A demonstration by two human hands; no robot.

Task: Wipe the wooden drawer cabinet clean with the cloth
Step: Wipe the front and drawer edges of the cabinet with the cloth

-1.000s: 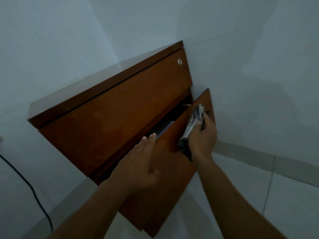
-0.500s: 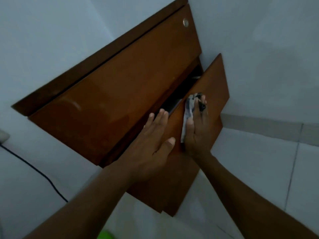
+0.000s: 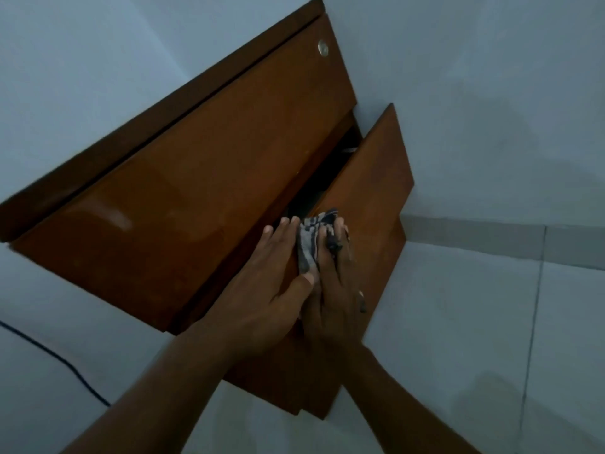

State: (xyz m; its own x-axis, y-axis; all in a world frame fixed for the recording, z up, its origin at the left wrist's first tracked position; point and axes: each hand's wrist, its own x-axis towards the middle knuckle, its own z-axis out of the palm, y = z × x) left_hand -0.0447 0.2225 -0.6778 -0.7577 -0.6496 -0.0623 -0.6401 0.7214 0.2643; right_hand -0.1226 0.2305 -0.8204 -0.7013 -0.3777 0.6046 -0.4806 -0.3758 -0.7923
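A brown wooden drawer cabinet (image 3: 183,198) stands against a pale wall, seen tilted. Its upper drawer front is closed and carries a small round metal lock (image 3: 323,48). The lower drawer (image 3: 376,178) is pulled partly out, leaving a dark gap. My right hand (image 3: 330,290) presses a grey striped cloth (image 3: 309,244) flat against the lower drawer's front near its top edge. My left hand (image 3: 271,290) lies flat on the same drawer front, fingers together, its thumb touching the cloth.
A black cable (image 3: 55,358) runs along the floor at the lower left. Pale floor tiles (image 3: 474,339) and a grey skirting strip (image 3: 491,237) lie to the right of the cabinet. The dark drawer gap (image 3: 327,178) holds things I cannot make out.
The right hand has slid the cloth leftward along the drawer front until it meets the left hand. The left hand stays flat on the drawer. The camera has shifted, showing more of the floor.
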